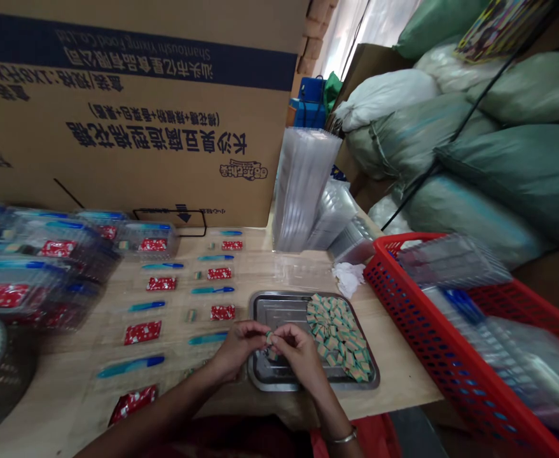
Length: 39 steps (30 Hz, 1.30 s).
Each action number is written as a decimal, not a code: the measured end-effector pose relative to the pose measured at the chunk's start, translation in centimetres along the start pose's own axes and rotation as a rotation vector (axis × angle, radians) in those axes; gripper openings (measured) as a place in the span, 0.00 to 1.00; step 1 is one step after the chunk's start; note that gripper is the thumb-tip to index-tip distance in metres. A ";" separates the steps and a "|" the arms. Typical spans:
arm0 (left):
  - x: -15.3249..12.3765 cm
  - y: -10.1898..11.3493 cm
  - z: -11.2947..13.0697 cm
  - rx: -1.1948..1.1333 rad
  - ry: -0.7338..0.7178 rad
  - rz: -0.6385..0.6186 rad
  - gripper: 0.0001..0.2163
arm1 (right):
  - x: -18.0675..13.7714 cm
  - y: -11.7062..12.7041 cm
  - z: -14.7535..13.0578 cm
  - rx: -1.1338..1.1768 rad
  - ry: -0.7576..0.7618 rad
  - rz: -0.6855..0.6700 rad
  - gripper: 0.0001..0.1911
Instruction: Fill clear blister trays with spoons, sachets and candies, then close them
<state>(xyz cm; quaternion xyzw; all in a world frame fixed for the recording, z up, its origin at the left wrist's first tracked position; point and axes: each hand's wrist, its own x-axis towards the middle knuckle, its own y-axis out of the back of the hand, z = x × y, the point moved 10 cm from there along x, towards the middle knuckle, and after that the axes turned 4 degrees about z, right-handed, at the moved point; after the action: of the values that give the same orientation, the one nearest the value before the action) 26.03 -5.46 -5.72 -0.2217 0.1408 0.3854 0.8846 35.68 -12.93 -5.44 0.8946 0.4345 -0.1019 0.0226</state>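
Above the left half of a metal tray, my left hand and my right hand meet at the fingertips. Both are closed in a pinch on a small tan-and-green striped block, partly hidden by the fingers. Just below the fingertips, a few more bits of the same colours show on the tray. A heap of striped blocks fills the tray's right side. To the left lie clear plastic trays in columns, with blue pens and red patterned packets; some also hold a striped block.
Filled clear boxes are stacked at the left, behind a grey tub of red packets. A large carton stands at the back. Clear plastic stacks, crumpled white tissue and a red basket are to the right.
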 end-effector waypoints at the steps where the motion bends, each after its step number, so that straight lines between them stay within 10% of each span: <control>1: 0.0 0.1 -0.3 -0.016 0.023 -0.005 0.13 | -0.1 -0.1 0.2 0.004 -0.011 0.001 0.22; 7: 0.1 0.2 0.1 0.093 -0.044 -0.006 0.11 | 0.2 0.3 0.1 -0.132 0.060 -0.031 0.17; 18: 0.3 1.8 0.7 0.100 -0.062 0.125 0.08 | 0.4 0.2 -1.4 -1.117 0.289 -0.122 0.10; 39: 0.2 0.7 -0.4 0.191 -0.053 -0.023 0.07 | -1.0 -2.9 -4.9 -0.648 0.402 -0.247 0.06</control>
<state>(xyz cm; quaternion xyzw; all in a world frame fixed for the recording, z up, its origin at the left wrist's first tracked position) 25.60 -5.09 -6.41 -0.1278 0.1508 0.3657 0.9095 33.58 -11.26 -0.27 0.7843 0.5441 0.2155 0.2058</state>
